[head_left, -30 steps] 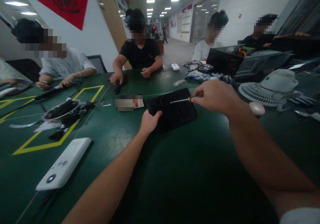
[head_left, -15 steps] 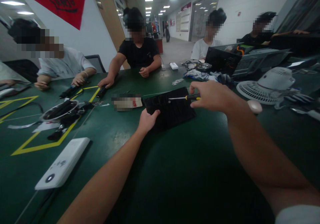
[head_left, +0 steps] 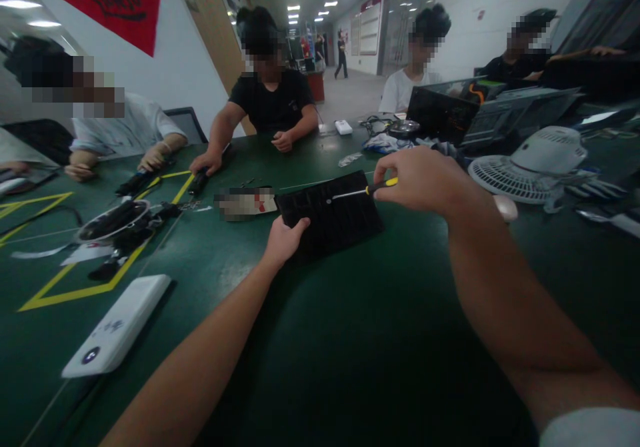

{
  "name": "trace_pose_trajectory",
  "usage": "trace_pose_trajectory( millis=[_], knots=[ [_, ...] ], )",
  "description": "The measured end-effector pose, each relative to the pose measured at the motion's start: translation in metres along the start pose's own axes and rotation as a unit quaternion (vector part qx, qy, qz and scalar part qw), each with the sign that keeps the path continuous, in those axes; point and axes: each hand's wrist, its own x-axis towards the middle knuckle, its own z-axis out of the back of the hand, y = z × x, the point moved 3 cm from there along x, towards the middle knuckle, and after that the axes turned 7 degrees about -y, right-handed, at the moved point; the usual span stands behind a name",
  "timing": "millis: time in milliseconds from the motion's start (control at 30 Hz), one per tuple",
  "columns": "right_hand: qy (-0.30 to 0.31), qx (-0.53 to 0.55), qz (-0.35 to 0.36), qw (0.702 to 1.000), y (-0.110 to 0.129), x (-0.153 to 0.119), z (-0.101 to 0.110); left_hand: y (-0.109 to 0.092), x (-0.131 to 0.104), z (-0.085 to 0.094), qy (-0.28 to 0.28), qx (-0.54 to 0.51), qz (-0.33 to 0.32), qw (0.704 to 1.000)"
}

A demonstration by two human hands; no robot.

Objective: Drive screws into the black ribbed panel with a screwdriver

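A screwdriver (head_left: 367, 190) held in the right hand (head_left: 425, 177) shows more yellow than moments earlier, suggesting a turn. The left hand (head_left: 285, 239) grips the black panel (head_left: 343, 220).

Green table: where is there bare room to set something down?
The widest bare patch of green table lies between the left forearm and right forearm, on the near side of the black panel. A smaller one lies between the left forearm and the white device. Crowded: around the white fan and the yellow tape.

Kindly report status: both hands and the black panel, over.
Left hand grips black panel, left edge. Right hand holds screwdriver, shaft over panel. White fan apart, to the right.
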Motion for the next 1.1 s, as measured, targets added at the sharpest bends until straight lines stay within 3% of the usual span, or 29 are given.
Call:
trace_pose_trajectory(
  millis=[467,1100],
  knots=[
    [-0.017,-0.016,-0.020,1.000,0.014,-0.003,0.003,0.005,-0.001,-0.002,0.011,-0.019,0.006,1.000],
    [-0.021,-0.010,0.017,1.000,0.013,0.002,-0.007,0.004,-0.002,-0.003,0.008,-0.014,0.002,1.000]
  ],
)
